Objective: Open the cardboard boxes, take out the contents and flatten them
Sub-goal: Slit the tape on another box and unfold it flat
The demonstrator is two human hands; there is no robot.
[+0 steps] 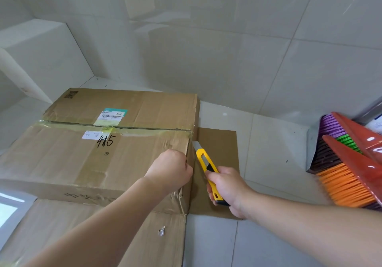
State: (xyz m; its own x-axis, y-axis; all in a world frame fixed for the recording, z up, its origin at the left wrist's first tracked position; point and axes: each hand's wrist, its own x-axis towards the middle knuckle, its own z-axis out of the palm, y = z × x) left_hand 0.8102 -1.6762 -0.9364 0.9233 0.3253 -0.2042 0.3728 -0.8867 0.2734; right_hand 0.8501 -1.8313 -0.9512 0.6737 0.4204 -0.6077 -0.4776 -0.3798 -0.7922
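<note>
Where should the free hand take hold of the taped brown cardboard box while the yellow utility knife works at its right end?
Judging by the pose, on the taped brown cardboard box, at the top right edge and from above, near side of the seam. The left hand rests there, clear of the yellow utility knife in the right hand.

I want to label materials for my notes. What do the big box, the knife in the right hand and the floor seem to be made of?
The big box: brown corrugated cardboard, matte, creased, sealed with glossy clear tape.
The knife: yellow body, probably plastic, with a black part and a grey metal-looking blade.
The floor: pale tiles, likely ceramic, slightly shiny, with visible grout lines.
</note>
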